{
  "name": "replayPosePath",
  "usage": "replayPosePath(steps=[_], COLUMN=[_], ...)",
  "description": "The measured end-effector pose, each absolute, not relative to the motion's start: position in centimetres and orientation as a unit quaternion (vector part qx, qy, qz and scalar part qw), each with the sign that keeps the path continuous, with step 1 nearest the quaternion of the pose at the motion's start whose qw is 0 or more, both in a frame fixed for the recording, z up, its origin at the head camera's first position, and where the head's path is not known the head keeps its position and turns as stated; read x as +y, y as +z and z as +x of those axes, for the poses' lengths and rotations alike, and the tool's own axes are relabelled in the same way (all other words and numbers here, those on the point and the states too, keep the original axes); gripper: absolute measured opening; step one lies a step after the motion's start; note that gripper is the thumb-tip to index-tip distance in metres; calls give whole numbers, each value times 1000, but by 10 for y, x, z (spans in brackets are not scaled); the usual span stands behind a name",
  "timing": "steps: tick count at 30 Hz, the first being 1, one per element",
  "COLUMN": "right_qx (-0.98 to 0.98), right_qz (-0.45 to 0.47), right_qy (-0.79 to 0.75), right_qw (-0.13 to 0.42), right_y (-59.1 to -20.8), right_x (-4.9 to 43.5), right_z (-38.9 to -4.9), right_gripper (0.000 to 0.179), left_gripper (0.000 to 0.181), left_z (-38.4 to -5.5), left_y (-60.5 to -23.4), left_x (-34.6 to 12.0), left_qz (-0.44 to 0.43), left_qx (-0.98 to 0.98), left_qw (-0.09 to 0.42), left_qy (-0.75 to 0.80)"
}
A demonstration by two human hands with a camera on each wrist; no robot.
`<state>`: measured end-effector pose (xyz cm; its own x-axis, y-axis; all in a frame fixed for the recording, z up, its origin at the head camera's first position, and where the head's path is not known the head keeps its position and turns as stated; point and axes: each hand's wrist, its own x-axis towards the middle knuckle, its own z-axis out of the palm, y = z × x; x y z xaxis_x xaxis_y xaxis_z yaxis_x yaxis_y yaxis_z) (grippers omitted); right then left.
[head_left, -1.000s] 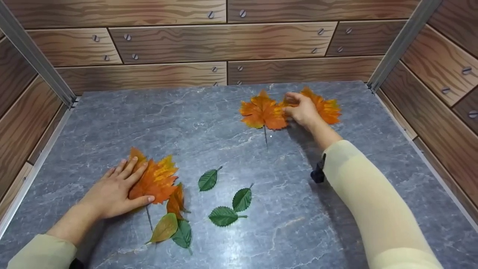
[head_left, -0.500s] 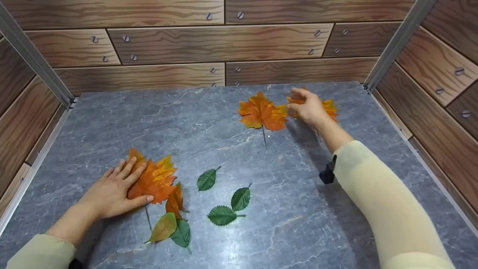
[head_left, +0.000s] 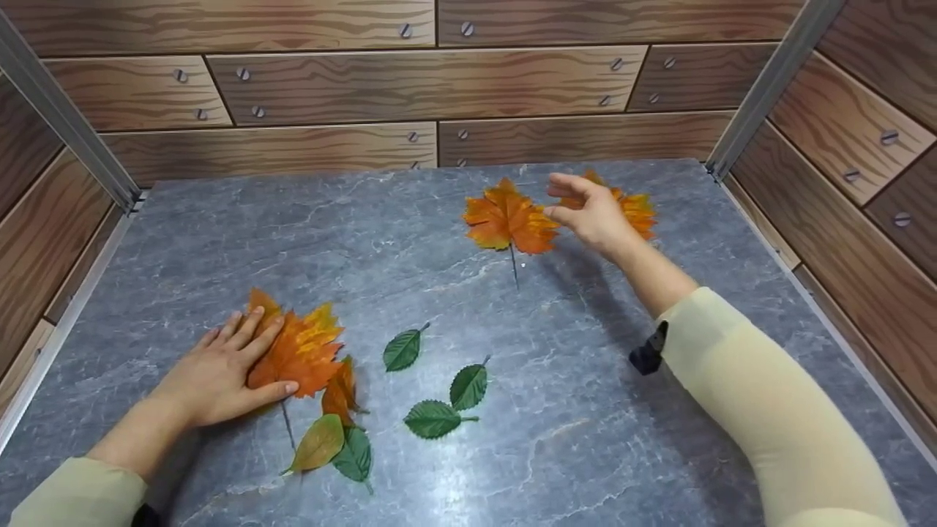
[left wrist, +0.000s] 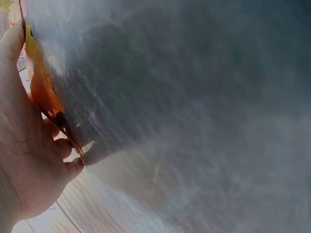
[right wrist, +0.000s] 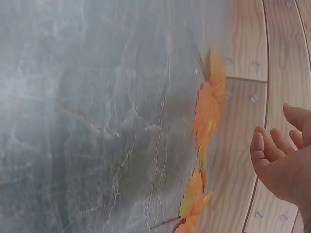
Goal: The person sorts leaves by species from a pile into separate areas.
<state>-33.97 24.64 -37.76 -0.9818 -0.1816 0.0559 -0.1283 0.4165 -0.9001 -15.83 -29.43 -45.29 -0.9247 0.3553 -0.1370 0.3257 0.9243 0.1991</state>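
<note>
My left hand (head_left: 219, 373) lies spread on an orange-yellow artificial maple leaf (head_left: 311, 355) at the left of the table, its fingers straight. In the left wrist view, that leaf (left wrist: 43, 90) shows edge-on beside the fingers. My right hand (head_left: 596, 219) hovers over the far right of the table, fingers loosely bent, holding nothing. Beneath and behind it is a partly hidden maple leaf (head_left: 640, 211); another maple leaf (head_left: 509, 216) with a dark stem lies just left of it. In the right wrist view, the right hand (right wrist: 282, 155) is apart from both leaves.
Below the left hand, a brownish-orange leaf (head_left: 338, 388), a yellow-green leaf (head_left: 319, 443) and a green leaf (head_left: 354, 455) overlap. Three serrated leaves lie mid-table: one green leaf (head_left: 402, 350), a second (head_left: 468, 386) and a third (head_left: 432, 419). Wood-patterned walls (head_left: 432, 84) enclose the table (head_left: 293, 234).
The right hand moved a little right above the far maple leaves, then slightly back left. The left hand stays on its leaf, and the leaves have kept their places.
</note>
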Motion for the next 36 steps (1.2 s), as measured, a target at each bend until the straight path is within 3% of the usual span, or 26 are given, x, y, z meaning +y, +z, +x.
replayPosePath(steps=[6, 11, 16, 24, 36], right_qx=[851, 918, 945, 954, 958], right_qz=[-133, -194, -241, -248, -231], right_qy=[-507, -346, -211, -104, -67], right_qw=[23, 14, 58, 130, 158], right_y=[-387, -401, -414, -430, -441], right_x=[241, 238, 236, 231, 226], right_z=[-328, -320, -315, -314, -311], right_gripper=[61, 68, 80, 89, 88], left_gripper=[102, 103, 102, 102, 104], left_z=[-158, -158, -158, -158, -157], left_y=[-452, -452, -452, -452, -451], left_x=[-294, -294, -294, -294, -294], left_qz=[175, 173, 174, 180, 176], left_qx=[977, 977, 977, 977, 977], left_qw=[81, 87, 88, 82, 85], left_qy=[85, 86, 84, 84, 88])
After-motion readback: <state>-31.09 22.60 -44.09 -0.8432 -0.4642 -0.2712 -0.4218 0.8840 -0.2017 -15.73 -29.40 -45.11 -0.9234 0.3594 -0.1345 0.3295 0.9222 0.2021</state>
